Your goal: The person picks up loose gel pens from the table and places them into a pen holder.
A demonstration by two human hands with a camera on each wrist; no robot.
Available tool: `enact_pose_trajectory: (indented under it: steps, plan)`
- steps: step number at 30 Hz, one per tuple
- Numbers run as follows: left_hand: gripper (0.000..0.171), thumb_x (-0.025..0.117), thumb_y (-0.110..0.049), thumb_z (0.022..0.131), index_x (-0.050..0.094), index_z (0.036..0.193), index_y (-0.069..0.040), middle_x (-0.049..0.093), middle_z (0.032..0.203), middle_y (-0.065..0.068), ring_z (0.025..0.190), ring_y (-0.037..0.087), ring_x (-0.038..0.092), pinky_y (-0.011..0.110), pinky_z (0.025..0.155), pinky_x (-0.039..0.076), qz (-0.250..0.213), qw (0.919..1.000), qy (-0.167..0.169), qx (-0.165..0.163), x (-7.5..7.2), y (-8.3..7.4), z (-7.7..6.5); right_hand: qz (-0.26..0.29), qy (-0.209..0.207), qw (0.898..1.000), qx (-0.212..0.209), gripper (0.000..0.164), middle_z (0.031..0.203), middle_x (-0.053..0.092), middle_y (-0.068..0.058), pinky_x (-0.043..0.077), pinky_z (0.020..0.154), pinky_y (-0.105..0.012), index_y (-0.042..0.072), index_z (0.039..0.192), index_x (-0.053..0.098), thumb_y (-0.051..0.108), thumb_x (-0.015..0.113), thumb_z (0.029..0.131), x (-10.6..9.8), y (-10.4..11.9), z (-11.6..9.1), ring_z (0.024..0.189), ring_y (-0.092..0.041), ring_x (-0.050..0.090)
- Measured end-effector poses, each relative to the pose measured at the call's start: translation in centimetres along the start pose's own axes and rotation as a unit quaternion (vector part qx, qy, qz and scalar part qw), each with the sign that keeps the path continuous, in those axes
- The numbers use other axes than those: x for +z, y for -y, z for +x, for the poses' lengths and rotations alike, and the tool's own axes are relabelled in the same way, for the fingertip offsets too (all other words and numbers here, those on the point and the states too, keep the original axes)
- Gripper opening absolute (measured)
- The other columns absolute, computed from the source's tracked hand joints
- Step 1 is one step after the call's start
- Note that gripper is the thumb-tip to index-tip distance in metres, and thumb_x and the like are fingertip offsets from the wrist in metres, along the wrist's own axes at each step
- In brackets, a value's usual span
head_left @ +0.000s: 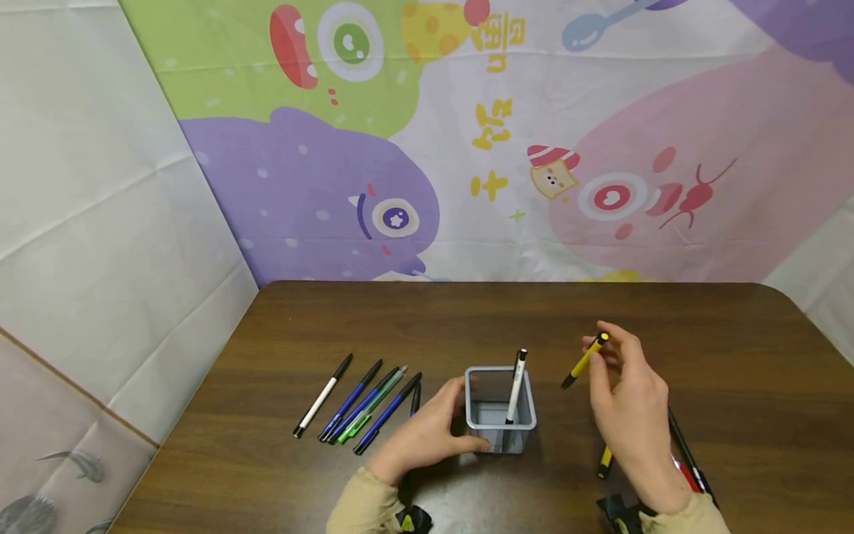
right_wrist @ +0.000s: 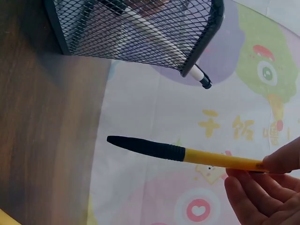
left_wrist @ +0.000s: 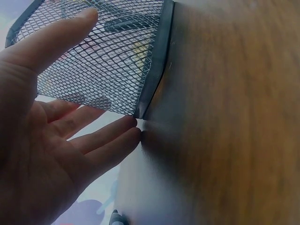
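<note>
A square mesh pen holder (head_left: 500, 428) stands upright on the table, with one white pen (head_left: 517, 389) leaning inside it. My left hand (head_left: 430, 430) holds the holder from its left side, thumb across the near wall; the left wrist view shows the fingers along another wall of the mesh (left_wrist: 117, 56). To the right of the holder and above the table, my right hand (head_left: 630, 411) pinches a yellow pen (right_wrist: 211, 159) near its end between thumb and fingers. The pen's black grip and tip point toward the holder's side, apart from it.
Left of the holder lie a white pen with black ends (head_left: 323, 404), several blue pens (head_left: 350, 400), a green pen (head_left: 375, 404) and a partly hidden black pen (head_left: 416, 397). Another yellow pen (head_left: 605, 461), a black pen (head_left: 686, 446) and something red lie partly behind my right hand.
</note>
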State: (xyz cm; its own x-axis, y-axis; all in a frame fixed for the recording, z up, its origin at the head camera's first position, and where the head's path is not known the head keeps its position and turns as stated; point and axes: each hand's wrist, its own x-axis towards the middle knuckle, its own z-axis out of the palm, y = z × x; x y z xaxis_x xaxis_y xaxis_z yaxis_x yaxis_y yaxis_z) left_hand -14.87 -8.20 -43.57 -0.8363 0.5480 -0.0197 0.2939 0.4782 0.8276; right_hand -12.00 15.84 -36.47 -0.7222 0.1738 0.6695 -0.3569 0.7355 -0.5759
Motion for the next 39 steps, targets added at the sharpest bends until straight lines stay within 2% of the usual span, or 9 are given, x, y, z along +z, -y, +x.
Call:
enact_pose_trajectory:
  steps: [5,11,15,18,26,31,39]
  plan:
    - [0.082,0.075,-0.033,0.074,0.028,0.138,-0.013,0.045,0.125,0.008,0.114,0.018,0.052,0.030,0.093,0.042,-0.011,0.9999,0.003,-0.001,-0.1,-0.1,0.0,-0.003,-0.022,1.000,-0.020,0.037,0.090,0.067,-0.012,0.039,0.060,-0.004,0.000,0.115,0.055,-0.004,0.065,0.079,-0.3,0.2,0.1,0.075,-0.024,0.063]
    - [0.082,0.075,-0.035,0.074,0.028,0.138,-0.014,0.045,0.125,0.008,0.113,0.018,0.052,0.030,0.091,0.043,-0.010,0.9999,0.004,-0.006,-0.1,-0.1,-0.1,-0.004,-0.035,0.999,-0.032,0.046,0.085,0.064,-0.011,0.042,0.054,-0.006,0.003,0.116,0.056,-0.002,0.072,0.073,-0.5,0.6,0.1,0.071,-0.021,0.062]
    - [0.083,0.074,-0.035,0.074,0.027,0.138,-0.013,0.045,0.125,0.007,0.112,0.017,0.052,0.031,0.091,0.043,-0.006,1.0000,0.004,-0.007,-0.2,-0.1,-0.2,0.001,-0.042,0.999,-0.033,0.054,0.084,0.064,-0.011,0.042,0.058,-0.004,0.007,0.122,0.055,-0.001,0.073,0.072,-0.7,0.9,0.0,0.075,0.000,0.057]
    - [0.083,0.075,-0.034,0.074,0.027,0.138,-0.013,0.045,0.125,0.007,0.111,0.017,0.053,0.030,0.091,0.043,-0.005,1.0000,0.003,-0.002,-0.1,-0.1,-0.2,0.003,-0.043,0.998,-0.034,0.056,0.083,0.064,-0.010,0.041,0.063,-0.002,0.010,0.123,0.056,-0.001,0.074,0.071,-0.8,1.1,0.0,0.076,0.010,0.052]
    - [0.081,0.075,-0.033,0.074,0.029,0.137,-0.013,0.045,0.124,0.007,0.111,0.017,0.053,0.029,0.090,0.043,-0.007,1.0000,0.001,0.004,0.0,-0.1,-0.2,-0.004,-0.041,0.998,-0.053,0.054,0.082,0.066,-0.008,0.042,0.057,-0.004,0.010,0.120,0.059,0.000,0.075,0.070,-0.9,1.3,-0.1,0.071,0.006,0.055]
    - [0.080,0.075,-0.033,0.073,0.029,0.136,-0.013,0.046,0.124,0.007,0.112,0.017,0.053,0.029,0.092,0.042,0.001,1.0000,-0.001,0.004,0.0,-0.1,-0.1,0.006,-0.075,0.994,-0.078,0.048,0.077,0.067,-0.006,0.043,0.054,-0.006,0.009,0.115,0.062,0.000,0.076,0.069,-0.9,1.3,-0.1,0.072,0.013,0.053]
    - [0.081,0.076,-0.032,0.073,0.030,0.136,-0.012,0.045,0.125,0.007,0.113,0.018,0.053,0.029,0.093,0.042,0.004,0.9999,-0.004,0.008,0.1,-0.1,0.0,0.064,-0.151,0.982,-0.097,0.036,0.075,0.067,-0.014,0.039,0.066,-0.001,0.001,0.109,0.064,0.005,0.073,0.075,-1.0,1.7,-0.1,0.077,0.018,0.052]
